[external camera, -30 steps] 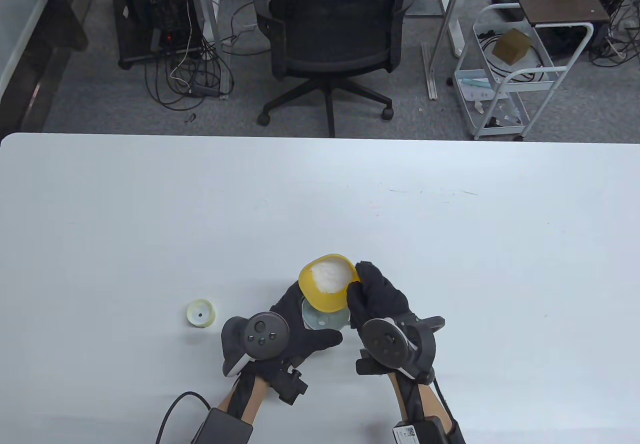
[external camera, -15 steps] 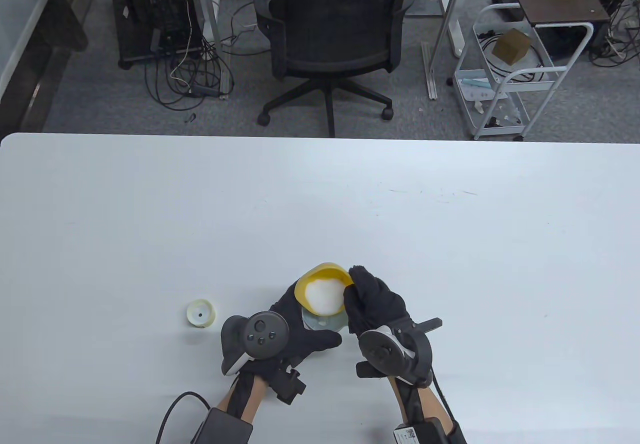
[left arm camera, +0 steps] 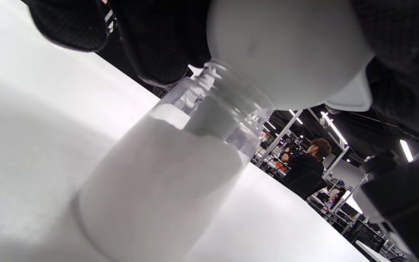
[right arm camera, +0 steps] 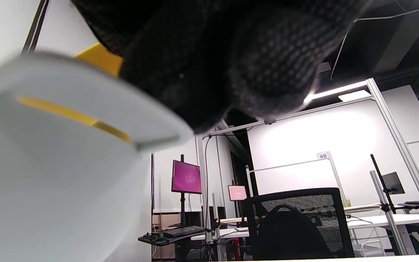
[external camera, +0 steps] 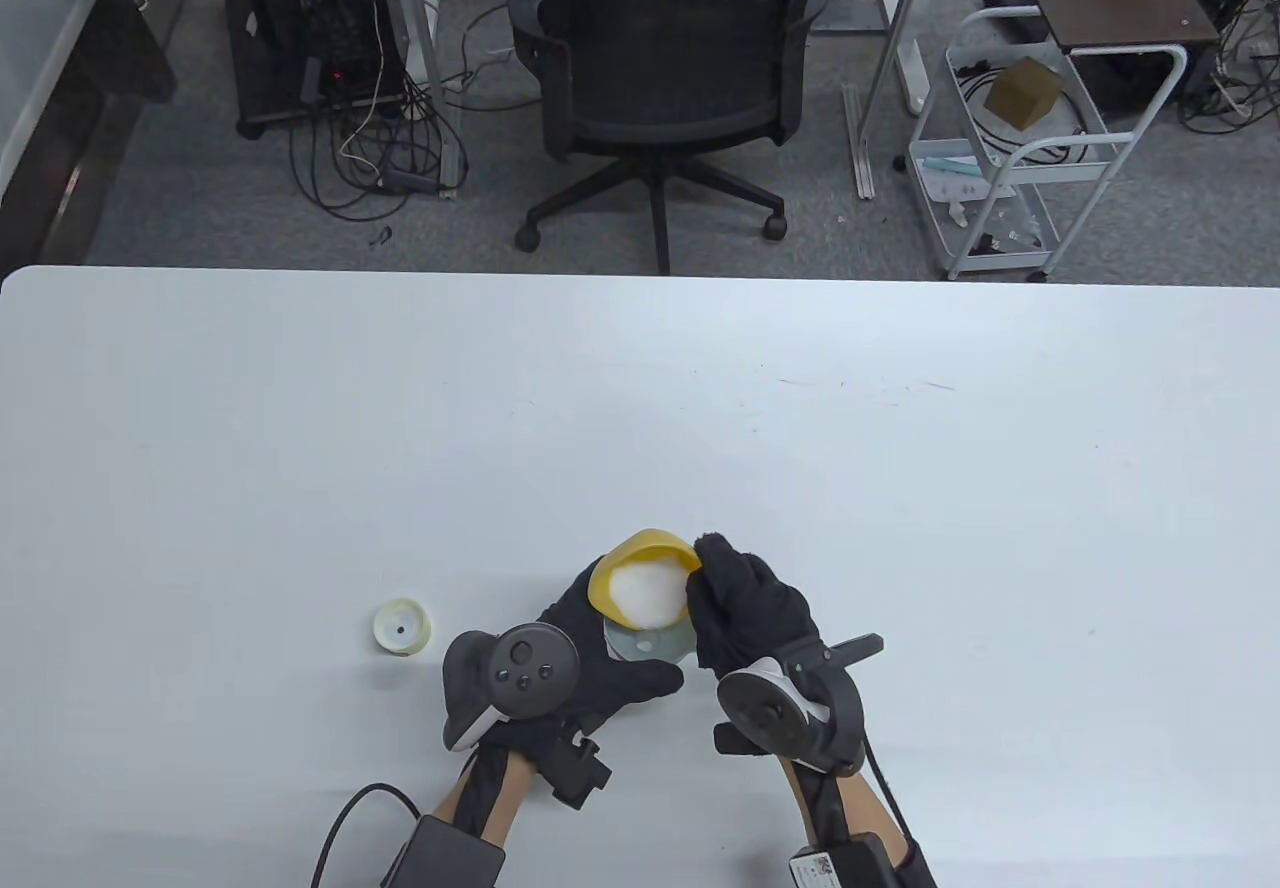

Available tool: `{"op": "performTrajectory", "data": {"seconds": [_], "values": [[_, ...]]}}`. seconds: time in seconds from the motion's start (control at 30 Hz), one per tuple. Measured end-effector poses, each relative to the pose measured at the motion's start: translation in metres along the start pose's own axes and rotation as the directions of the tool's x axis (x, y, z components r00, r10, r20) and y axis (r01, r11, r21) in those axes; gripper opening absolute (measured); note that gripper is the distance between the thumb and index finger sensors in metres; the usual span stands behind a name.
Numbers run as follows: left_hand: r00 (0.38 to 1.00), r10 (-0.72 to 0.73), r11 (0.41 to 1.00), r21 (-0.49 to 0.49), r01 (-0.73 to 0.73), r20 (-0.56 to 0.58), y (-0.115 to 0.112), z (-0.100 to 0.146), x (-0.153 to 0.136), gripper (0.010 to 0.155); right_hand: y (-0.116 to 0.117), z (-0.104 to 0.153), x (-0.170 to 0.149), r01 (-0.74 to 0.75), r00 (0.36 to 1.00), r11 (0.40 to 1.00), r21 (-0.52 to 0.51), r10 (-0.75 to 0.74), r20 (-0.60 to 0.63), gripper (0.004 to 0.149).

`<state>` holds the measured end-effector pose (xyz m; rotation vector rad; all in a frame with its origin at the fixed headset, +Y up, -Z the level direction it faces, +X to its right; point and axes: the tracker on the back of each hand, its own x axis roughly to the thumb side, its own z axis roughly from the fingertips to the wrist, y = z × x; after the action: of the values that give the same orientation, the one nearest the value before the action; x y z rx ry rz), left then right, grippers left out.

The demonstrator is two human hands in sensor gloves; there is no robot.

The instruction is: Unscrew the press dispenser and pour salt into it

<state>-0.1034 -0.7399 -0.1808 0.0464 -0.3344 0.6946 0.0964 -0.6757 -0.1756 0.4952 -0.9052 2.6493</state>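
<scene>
My right hand [external camera: 740, 598] pinches the rim of a yellow bowl [external camera: 640, 556] holding white salt [external camera: 648, 596], tilted toward me over a pale funnel [external camera: 650, 642]. The funnel sits in the neck of the clear dispenser bottle [left arm camera: 166, 174], which stands on the table and is largely filled with salt in the left wrist view. My left hand [external camera: 600, 648] grips the funnel and bottle neck. The bowl's grey underside [right arm camera: 49, 163] fills the left of the right wrist view. The unscrewed pale yellow-white dispenser cap [external camera: 402, 626] lies on the table to the left.
The white table [external camera: 900, 488] stretches wide around my hands. A black office chair [external camera: 660, 58] and a white cart [external camera: 1010, 148] stand beyond the far edge. A black cable and box [external camera: 440, 853] lie at the near edge by my left wrist.
My right hand has tipped the yellow bowl further toward me and lowered it over the funnel; the salt has slid to its near side. The left hand and cap have not moved.
</scene>
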Motion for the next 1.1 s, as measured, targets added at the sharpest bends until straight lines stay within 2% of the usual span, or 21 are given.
{"op": "performTrajectory", "data": {"seconds": [1.1], "values": [[1.000, -0.003, 1.000, -0.014, 0.003, 0.006, -0.0001, -0.0004, 0.0000, 0.124, 0.0001, 0.0031, 0.0023, -0.031, 0.998, 0.998, -0.054, 0.034, 0.053, 0.039]]}}
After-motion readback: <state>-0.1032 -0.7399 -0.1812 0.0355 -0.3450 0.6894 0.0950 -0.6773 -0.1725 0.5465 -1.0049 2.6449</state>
